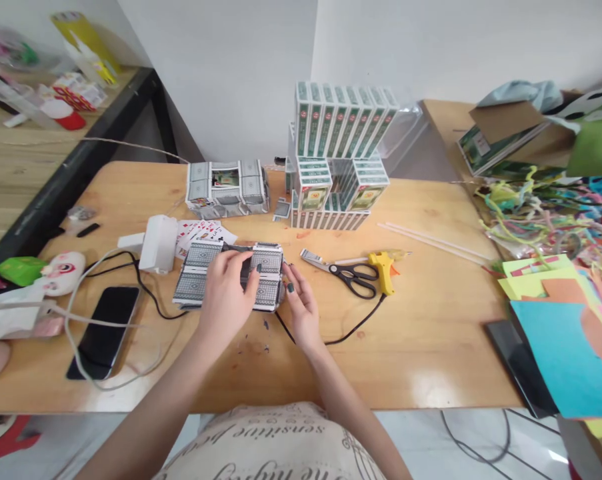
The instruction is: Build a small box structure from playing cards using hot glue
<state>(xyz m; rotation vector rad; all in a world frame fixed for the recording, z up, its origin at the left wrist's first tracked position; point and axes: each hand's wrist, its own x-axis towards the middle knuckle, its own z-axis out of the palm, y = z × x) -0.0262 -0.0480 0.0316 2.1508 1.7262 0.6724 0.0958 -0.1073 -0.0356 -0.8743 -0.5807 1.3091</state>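
Your left hand [231,283] over a playing-card construction [269,287]
Its fingers bent, your right hand [303,308] half-curled at the right edge; both grips unclear.

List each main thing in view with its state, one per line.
Near card structure: left hand over it, right hand at its right edge
Rear card structure: set down, untouched
Loose playing cards: spread, faces up
Card boxes: stacked, top row upright
Phone: face up, screen dark
Scissors: lying flat, blade opening unclear
Glue gun: on its side, heat not visible
White sticks: lying flat
Coloured paper: loosely piled
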